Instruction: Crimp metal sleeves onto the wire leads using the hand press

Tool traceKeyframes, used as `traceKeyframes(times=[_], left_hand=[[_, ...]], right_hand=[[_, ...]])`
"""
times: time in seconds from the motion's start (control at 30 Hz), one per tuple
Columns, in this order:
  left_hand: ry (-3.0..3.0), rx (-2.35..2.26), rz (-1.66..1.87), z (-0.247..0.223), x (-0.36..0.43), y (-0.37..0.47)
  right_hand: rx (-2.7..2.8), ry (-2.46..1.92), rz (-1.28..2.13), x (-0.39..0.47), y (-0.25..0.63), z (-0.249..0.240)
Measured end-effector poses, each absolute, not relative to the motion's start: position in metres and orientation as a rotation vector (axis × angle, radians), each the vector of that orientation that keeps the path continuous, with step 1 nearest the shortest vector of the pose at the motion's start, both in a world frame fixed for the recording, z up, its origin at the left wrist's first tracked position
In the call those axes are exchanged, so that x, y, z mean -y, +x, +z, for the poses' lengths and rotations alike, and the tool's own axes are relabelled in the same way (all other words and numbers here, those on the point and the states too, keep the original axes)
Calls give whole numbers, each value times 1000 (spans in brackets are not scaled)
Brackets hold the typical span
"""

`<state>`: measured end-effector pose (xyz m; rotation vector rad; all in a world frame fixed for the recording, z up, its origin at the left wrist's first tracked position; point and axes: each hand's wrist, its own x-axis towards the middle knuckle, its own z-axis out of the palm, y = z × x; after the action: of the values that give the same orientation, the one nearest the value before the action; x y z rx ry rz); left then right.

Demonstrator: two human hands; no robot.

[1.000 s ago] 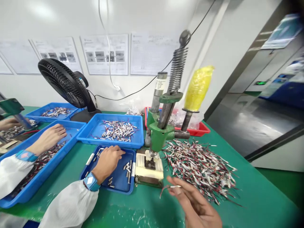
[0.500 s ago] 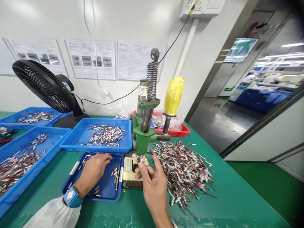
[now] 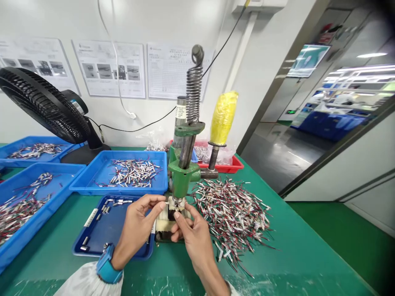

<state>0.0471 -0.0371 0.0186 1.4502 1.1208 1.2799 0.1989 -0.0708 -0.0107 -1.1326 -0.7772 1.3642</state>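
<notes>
My left hand [image 3: 141,222] is at the left of the green hand press [image 3: 182,176], thumb and forefinger pinched on a small silvery piece [image 3: 167,202] that looks like a metal cylinder. My right hand [image 3: 194,234] is closed at the front right of the press's pale fixture [image 3: 165,226], with thumb and finger at the tool's tip. Whatever is between those fingers is too small and covered to make out. Under my left wrist lies a dark blue tray [image 3: 106,230] with several small metal cylinders. To the right is a heap of small silver parts with red and black wires [image 3: 234,218].
Blue bins [image 3: 78,185] with wired parts stand at the left and back. A black fan [image 3: 46,107] leans over them. The press's yellow-wrapped handle [image 3: 224,119] rises at the right, in front of a red bin [image 3: 236,164]. Green matting [image 3: 247,271] covers the table.
My left hand has moved right from over the dark blue tray to the press and now pinches a small piece. My right hand stays at the fixture. The view has shifted slightly.
</notes>
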Motion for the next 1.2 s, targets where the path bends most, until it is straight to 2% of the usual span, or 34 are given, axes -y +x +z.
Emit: traceKeyframes(times=[0.27, 0.5, 0.87, 1.03, 1.1, 1.2], left_hand=[[1418, -1099, 1319, 20, 34, 58], [1421, -1054, 1263, 25, 29, 65], [1930, -1068, 1050, 37, 18, 70], [2045, -1193, 1088, 36, 26, 68], [1996, -1177, 1100, 31, 29, 68], [1899, -1109, 1133, 22, 31, 65]], right_hand=[[704, -1071, 1380, 68, 194, 7], [772, -1146, 1343, 65, 196, -5], [832, -1221, 1283, 61, 197, -7], [956, -1310, 1295, 69, 213, -10], [1036, -1396, 1175, 75, 228, -6], [1100, -1460, 725, 77, 257, 23]])
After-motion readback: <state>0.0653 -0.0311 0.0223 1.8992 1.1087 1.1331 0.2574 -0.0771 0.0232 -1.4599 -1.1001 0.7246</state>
